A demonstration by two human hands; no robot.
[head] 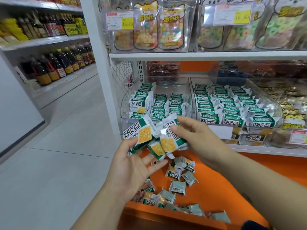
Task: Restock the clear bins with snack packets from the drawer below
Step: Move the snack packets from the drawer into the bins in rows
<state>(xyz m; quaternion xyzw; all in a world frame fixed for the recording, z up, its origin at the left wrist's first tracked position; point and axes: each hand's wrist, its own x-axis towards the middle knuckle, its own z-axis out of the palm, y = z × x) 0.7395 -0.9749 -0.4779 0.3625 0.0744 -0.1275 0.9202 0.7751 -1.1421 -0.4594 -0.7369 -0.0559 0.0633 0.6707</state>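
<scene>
Snack packets (144, 136) above left edge of orange drawer (216, 188), just before left clear bin (127, 98) | left hand (132, 165) and right hand (197, 135) both pinch them | likely light, crinkly, slippery; grip flat faces.

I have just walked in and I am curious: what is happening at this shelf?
A person is restocking snacks. The left hand pinches a green-and-white packet and the right hand holds a small bunch of packets, just in front of the left clear bin, which is partly filled. The right clear bin looks fuller. Loose packets lie in the open orange drawer below.
</scene>
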